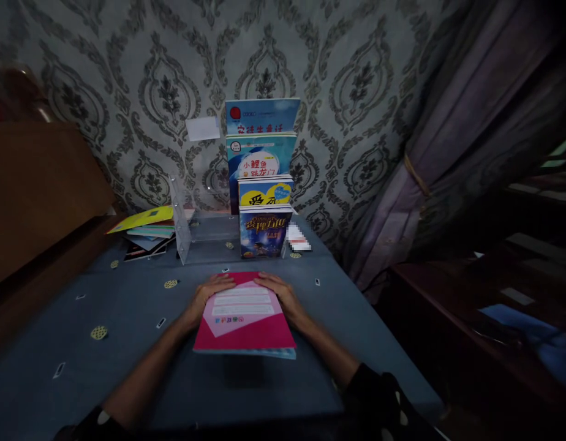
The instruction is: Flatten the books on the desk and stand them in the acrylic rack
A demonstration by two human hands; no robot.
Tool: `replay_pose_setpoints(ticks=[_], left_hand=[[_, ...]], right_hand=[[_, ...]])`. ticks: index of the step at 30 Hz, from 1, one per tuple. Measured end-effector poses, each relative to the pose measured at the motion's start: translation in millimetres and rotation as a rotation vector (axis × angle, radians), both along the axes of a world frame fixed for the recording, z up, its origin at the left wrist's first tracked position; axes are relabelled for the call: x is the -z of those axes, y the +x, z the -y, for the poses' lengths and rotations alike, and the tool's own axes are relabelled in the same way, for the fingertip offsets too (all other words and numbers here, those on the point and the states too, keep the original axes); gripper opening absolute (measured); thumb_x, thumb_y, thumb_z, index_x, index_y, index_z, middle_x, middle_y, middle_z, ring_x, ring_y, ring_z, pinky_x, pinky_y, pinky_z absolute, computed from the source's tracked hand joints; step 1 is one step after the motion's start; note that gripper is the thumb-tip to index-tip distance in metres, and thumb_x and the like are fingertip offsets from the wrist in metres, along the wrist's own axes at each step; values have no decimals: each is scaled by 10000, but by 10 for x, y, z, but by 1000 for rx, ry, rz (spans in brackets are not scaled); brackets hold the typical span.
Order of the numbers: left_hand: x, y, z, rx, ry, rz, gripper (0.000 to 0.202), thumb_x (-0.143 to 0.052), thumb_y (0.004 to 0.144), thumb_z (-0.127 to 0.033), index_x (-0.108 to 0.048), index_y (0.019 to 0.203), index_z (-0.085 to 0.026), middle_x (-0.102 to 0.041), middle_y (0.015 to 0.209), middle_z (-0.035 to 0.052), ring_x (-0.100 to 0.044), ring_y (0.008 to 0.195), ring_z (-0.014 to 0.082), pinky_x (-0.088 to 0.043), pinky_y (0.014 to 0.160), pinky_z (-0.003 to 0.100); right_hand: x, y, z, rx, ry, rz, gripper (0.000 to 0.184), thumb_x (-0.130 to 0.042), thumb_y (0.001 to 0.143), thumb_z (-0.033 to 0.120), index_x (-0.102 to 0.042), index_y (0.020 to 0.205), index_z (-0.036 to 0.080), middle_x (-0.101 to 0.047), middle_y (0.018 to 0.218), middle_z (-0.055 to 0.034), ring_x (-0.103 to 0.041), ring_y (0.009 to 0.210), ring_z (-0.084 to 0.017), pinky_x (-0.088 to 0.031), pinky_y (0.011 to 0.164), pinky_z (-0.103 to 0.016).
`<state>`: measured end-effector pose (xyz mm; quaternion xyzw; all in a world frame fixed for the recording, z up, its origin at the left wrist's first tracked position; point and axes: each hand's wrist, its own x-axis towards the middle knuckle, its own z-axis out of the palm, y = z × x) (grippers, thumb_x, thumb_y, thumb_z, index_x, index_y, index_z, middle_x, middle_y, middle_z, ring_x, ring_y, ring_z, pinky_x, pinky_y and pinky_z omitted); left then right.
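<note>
A pink and magenta book [246, 334] is between my hands, its printing upside down from where I look. A blue edge shows beneath its near side, perhaps a second book. My left hand [210, 296] grips its far left edge, fingers bent over the cover. On the far right edge my right hand [283, 295] does the same. The near end casts a dark shadow on the blue tablecloth [140, 373]. Just beyond stands a clear acrylic stand [184, 229] with several books in steps, the front one a dark blue book [264, 233].
Left of the stand lies a loose pile of books under a yellow one [147, 218]. A white item [299, 237] lies right of the stand. Patterned wallpaper [356, 86] rises behind the table. A tied curtain [416, 165] and a dark red surface [430, 318] are at right.
</note>
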<state>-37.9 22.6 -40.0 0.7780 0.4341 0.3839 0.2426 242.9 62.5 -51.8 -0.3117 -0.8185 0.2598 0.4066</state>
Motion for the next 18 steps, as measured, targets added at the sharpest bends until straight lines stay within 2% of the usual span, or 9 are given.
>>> replay_pose_setpoints(ticks=[4,8,10,13,15,18], left_hand=[[58,-5,68,72,48,-138,406,-585,932,-414,-682,1302,-276,-645,1380,84,-530,1369,273,-266,1222,541],[-16,-42,104,131,62,-241,424,-595,946,-429,-647,1340,-279,-622,1408,94,-513,1385,265,-262,1220,547],[-39,-56,115,155,56,-306,422,-594,957,-409,-626,1359,-286,-600,1435,90,-495,1400,257,-250,1223,547],[-52,-44,136,158,88,-360,412,-587,973,-374,-616,1371,-273,-595,1440,99,-498,1395,258,-264,1217,548],[-84,-9,158,158,125,-368,390,-564,990,-344,-621,1368,-261,-618,1413,106,-520,1372,259,-293,1209,533],[-186,73,200,178,187,-354,366,-517,1014,-289,-630,1361,-268,-660,1354,93,-552,1329,247,-324,1205,483]], right_hand=[[34,111,-23,-65,36,177,410,-678,896,259,-669,1306,239,-626,1402,-143,-560,1339,-278,-461,1104,-531],[-149,255,-42,-180,42,323,414,-586,920,149,-669,1306,271,-618,1419,-108,-551,1350,-268,-428,1133,-539],[-267,216,-56,-214,26,341,424,-525,926,114,-680,1289,270,-651,1380,-84,-564,1337,-258,-416,1146,-526],[-387,-92,-57,-228,-64,380,435,-450,969,152,-624,1361,226,-634,1403,-88,-560,1341,-244,-431,1141,-472],[-419,-406,-45,-275,-80,387,455,-388,1013,219,-542,1437,156,-562,1476,-125,-503,1393,-242,-393,1171,-461],[-422,-813,-39,-340,-77,396,490,-354,1047,342,-493,1469,135,-502,1526,-140,-437,1441,-241,-337,1207,-459]])
